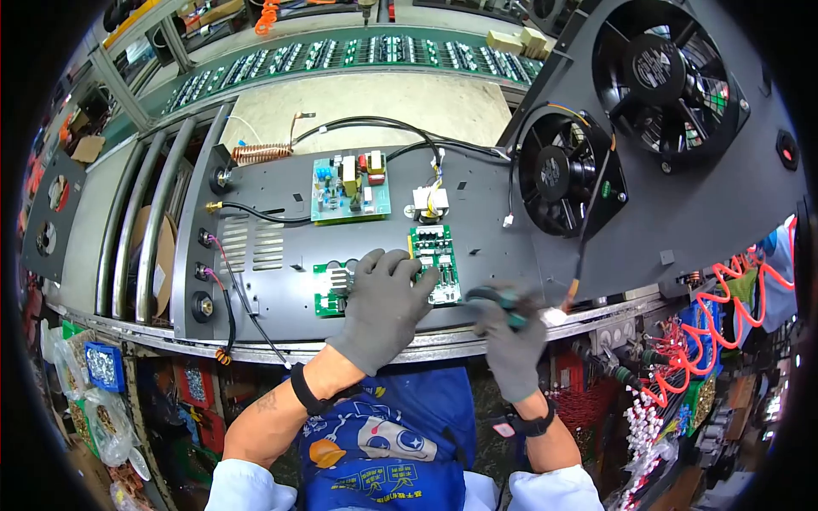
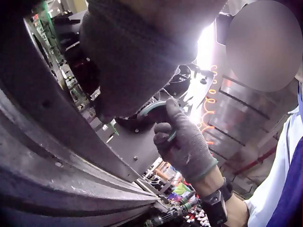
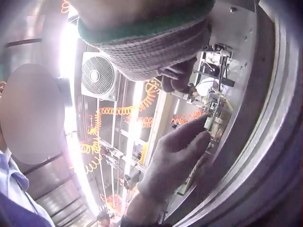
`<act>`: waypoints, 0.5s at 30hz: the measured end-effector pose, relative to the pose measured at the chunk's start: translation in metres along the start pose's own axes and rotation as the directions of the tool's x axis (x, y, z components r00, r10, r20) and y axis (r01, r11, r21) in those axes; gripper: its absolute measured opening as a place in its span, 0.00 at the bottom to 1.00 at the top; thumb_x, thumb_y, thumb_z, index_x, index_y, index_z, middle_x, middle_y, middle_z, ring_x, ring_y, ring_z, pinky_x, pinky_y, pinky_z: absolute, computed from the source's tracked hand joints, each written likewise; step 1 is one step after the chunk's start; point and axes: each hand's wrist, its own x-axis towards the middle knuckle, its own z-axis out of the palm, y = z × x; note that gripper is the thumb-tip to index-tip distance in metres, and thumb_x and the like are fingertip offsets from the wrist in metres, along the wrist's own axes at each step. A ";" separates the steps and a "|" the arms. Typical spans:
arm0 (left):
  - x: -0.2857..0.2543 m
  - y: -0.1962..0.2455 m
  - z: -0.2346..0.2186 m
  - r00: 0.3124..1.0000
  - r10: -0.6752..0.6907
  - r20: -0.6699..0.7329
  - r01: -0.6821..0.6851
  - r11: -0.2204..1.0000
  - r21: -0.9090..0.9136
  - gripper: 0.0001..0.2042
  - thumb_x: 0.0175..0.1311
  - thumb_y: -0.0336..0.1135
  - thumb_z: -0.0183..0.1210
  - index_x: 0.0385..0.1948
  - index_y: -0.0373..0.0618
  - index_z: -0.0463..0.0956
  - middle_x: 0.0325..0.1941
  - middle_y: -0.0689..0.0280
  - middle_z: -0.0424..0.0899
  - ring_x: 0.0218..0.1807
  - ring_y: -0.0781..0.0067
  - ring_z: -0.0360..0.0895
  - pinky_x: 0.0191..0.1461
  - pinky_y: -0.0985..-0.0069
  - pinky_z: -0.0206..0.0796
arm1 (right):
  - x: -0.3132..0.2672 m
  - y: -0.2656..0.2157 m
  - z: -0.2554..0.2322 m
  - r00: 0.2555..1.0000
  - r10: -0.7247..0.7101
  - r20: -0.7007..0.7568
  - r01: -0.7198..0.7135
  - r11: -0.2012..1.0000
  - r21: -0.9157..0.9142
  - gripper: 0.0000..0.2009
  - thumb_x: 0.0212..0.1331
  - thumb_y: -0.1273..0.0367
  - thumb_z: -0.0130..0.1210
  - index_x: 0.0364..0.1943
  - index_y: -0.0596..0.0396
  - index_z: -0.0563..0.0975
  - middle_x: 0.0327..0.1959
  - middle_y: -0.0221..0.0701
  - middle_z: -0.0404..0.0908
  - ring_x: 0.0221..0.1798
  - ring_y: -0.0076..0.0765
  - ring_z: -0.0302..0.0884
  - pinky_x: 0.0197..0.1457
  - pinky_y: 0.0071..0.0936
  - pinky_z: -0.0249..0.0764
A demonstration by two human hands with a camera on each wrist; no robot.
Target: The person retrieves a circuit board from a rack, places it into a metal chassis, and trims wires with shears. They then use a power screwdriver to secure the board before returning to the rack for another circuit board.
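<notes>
A grey-gloved left hand [image 1: 385, 308] lies over a green circuit board [image 1: 328, 294] near the front edge of a dark metal panel [image 1: 281, 298]. Its fingers reach toward a second green board [image 1: 443, 255] on the right, and they hide the middle part between the boards. To the right, the gloved right hand [image 1: 515, 349] grips pliers [image 1: 509, 308] with teal and black handles, blurred in the head view. In the left wrist view the curved teal handle [image 2: 154, 108] shows at the right hand's [image 2: 182, 144] fingers. The tool's tip is hidden there.
A larger board with tall components [image 1: 351, 187] and a transformer [image 1: 429, 203] sit farther back on the panel. Two black fans [image 1: 555, 170] are mounted on the raised panel at right. Black cables [image 1: 366, 123] loop behind. Metal rollers [image 1: 128, 230] lie left; red coiled hoses [image 1: 724, 298] hang right.
</notes>
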 end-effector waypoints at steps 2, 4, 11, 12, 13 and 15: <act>0.002 0.000 -0.001 1.000 0.011 0.000 -0.011 1.000 -0.014 0.24 0.52 0.38 0.72 0.53 0.52 0.80 0.51 0.65 0.81 0.62 0.58 0.75 0.68 0.52 0.61 | 0.005 0.006 0.001 0.994 0.088 0.066 -0.082 0.992 -0.092 0.15 0.68 0.70 0.64 0.54 0.64 0.79 0.37 0.33 0.85 0.28 0.21 0.79 0.32 0.21 0.77; 0.001 0.000 -0.004 1.000 0.011 0.011 -0.010 0.999 -0.034 0.24 0.52 0.38 0.71 0.54 0.52 0.80 0.51 0.65 0.81 0.62 0.59 0.75 0.68 0.52 0.61 | 0.002 -0.003 0.001 0.996 0.070 0.057 -0.067 0.997 -0.049 0.16 0.68 0.69 0.64 0.55 0.64 0.78 0.37 0.32 0.85 0.29 0.20 0.79 0.33 0.21 0.77; 0.002 -0.001 -0.003 1.000 0.015 0.009 -0.015 1.000 -0.003 0.24 0.53 0.38 0.70 0.54 0.52 0.80 0.52 0.65 0.81 0.61 0.58 0.74 0.68 0.54 0.61 | -0.003 0.008 0.005 0.999 0.039 -0.005 -0.040 0.997 -0.064 0.14 0.69 0.70 0.64 0.54 0.63 0.79 0.39 0.32 0.84 0.32 0.20 0.79 0.35 0.20 0.77; 0.002 -0.002 -0.005 0.999 0.015 0.030 -0.015 1.000 -0.003 0.24 0.53 0.38 0.70 0.54 0.52 0.80 0.52 0.65 0.81 0.61 0.58 0.74 0.68 0.54 0.61 | -0.005 0.003 0.006 1.000 -0.008 0.005 0.008 1.000 -0.027 0.15 0.68 0.70 0.64 0.54 0.63 0.79 0.39 0.32 0.84 0.32 0.20 0.79 0.35 0.20 0.78; 0.001 -0.001 -0.006 0.999 0.015 0.051 -0.015 1.000 -0.006 0.23 0.53 0.38 0.70 0.54 0.52 0.80 0.52 0.65 0.81 0.61 0.59 0.74 0.68 0.54 0.61 | -0.007 -0.002 0.006 0.998 -0.055 0.012 0.055 0.998 0.009 0.15 0.68 0.69 0.64 0.54 0.62 0.79 0.39 0.32 0.84 0.32 0.20 0.79 0.35 0.20 0.78; 0.000 -0.003 -0.008 0.999 0.032 0.039 -0.030 0.999 -0.035 0.24 0.53 0.37 0.69 0.55 0.50 0.79 0.54 0.64 0.81 0.63 0.58 0.73 0.69 0.54 0.60 | -0.007 0.009 0.003 0.991 -0.131 0.006 0.130 0.990 0.058 0.15 0.68 0.69 0.65 0.54 0.63 0.79 0.39 0.33 0.84 0.33 0.20 0.80 0.35 0.21 0.79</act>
